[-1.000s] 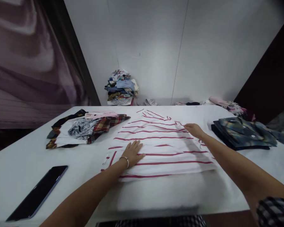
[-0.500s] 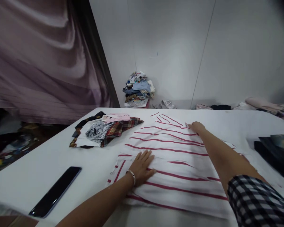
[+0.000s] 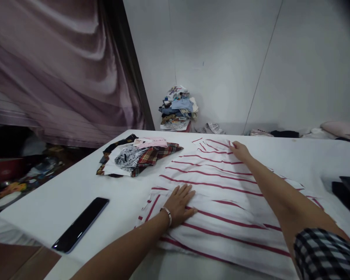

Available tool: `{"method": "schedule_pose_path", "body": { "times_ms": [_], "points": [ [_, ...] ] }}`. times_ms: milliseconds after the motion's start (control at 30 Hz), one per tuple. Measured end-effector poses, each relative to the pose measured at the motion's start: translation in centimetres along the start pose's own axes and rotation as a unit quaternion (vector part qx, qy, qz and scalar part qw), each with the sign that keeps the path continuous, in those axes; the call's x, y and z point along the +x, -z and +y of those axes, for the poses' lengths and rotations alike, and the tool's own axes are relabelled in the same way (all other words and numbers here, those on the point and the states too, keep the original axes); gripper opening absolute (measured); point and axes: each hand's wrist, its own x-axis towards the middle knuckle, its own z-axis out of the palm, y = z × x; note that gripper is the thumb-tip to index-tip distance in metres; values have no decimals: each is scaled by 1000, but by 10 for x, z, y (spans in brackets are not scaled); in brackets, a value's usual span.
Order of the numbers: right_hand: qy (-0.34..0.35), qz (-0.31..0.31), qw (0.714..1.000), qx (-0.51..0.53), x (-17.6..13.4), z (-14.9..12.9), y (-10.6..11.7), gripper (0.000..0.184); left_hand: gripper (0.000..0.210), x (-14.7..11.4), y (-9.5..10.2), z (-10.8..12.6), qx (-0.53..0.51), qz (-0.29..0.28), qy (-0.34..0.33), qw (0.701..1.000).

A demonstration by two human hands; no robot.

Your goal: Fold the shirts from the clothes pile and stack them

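A white shirt (image 3: 210,177) with dark red stripes is spread on the white table, its far end narrowing at what looks like the collar. My left hand (image 3: 179,205), with a bracelet at the wrist, lies flat on the shirt's left side, fingers apart. At the far end, my right hand (image 3: 240,151) pinches the fabric by the collar, and the cloth is drawn up a little there. My right forearm covers part of the shirt's right side.
Folded clothes (image 3: 137,155) in a loose pile lie at the table's far left. A black phone (image 3: 81,224) rests near the left edge. Dark folded garments (image 3: 348,196) are on the right. Behind the table, a tall clothes stack (image 3: 179,109) stands against the wall.
My right hand has shifted slightly toward the far edge, moving the collar cloth with it. My left hand stays flat on the shirt. The camera has turned a little left.
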Motion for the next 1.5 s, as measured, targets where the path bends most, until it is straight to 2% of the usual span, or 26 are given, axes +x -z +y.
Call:
{"method": "schedule_pose_path", "body": {
  "times_ms": [67, 133, 167, 200, 233, 267, 333, 433, 500, 567, 667, 767, 800, 867, 933, 1033, 1100, 1167, 1200, 1267, 1367, 1433, 1500],
  "points": [
    [171, 7, 984, 49, -37, -22, 9, 30, 69, 0, -2, -1, 1, 7, -3, 1000],
    [319, -95, 941, 53, -83, -41, 16, 28, 68, 0, -3, -1, -1, 14, -5, 1000],
    [376, -160, 910, 65, -105, -48, 18, 27, 67, 1, -4, -1, -3, 17, -4, 1000],
    [403, -201, 889, 83, -124, -53, 19, 27, 67, 1, -4, 0, -5, 19, -4, 1000],
    [400, -219, 884, 105, -137, -55, 20, 27, 67, 1, -4, 0, -7, 21, -4, 1000],
    [375, -215, 892, 130, -145, -56, 21, 27, 67, 1, -4, 0, -8, 22, -5, 1000],
    [275, -158, 933, 171, -143, -52, 21, 28, 67, 1, -4, 0, -8, 21, -6, 1000],
    [114, -63, 978, 160, -113, -42, 14, 29, 66, 2, -2, 2, 0, 14, 1, 1000],
    [48, -44, 992, 105, -92, -36, 7, 34, 65, 2, 0, 3, 5, 11, 3, 1000],
    [17, -56, 997, 56, -77, -33, -2, 48, 65, 2, 2, 4, 7, 12, 1, 1000],
    [7, -79, 996, 39, -66, -35, -13, 61, 65, 2, 3, 5, 6, 11, 3, 1000],
    [17, -79, 996, 49, -61, -48, -15, 40, 64, 2, 3, 5, 3, 10, 4, 1000],
    [25, -77, 995, 52, -61, -55, -13, 32, 64, 2, 2, 5, 3, 11, 3, 1000],
    [59, -80, 993, 71, -67, -70, -2, 26, 64, 2, 1, 5, 5, 15, 4, 1000],
    [121, -91, 982, 114, -84, -83, 15, 25, 62, 1, 1, 5, 9, 18, 5, 1000],
    [222, -145, 950, 163, -131, -90, 43, 25, 62, 1, 2, 5, 14, 8, 8, 1000],
    [249, -203, 934, 153, -168, -85, 56, 26, 65, 1, 3, 6, 18, -6, 9, 1000],
    [250, -235, 933, 109, -197, -77, 58, 25, 67, 2, 4, 7, 20, -18, 10, 1000],
    [247, -234, 937, 80, -208, -74, 55, 27, 67, 3, 5, 7, 19, -18, 10, 1000],
    [235, -199, 951, 22, -221, -77, 41, 46, 67, 3, 4, 7, 14, -9, 9, 1000],
    [194, -142, 970, -40, -223, -102, 10, 78, 70, 3, 2, 5, 3, 14, 6, 1000],
    [158, -128, 977, -57, -215, -126, -6, 83, 70, 3, 0, 5, -7, 28, 7, 1000],
    [124, -140, 981, -40, -202, -145, -13, 75, 69, 3, 0, 5, -17, 30, 15, 999]
  ]
}}
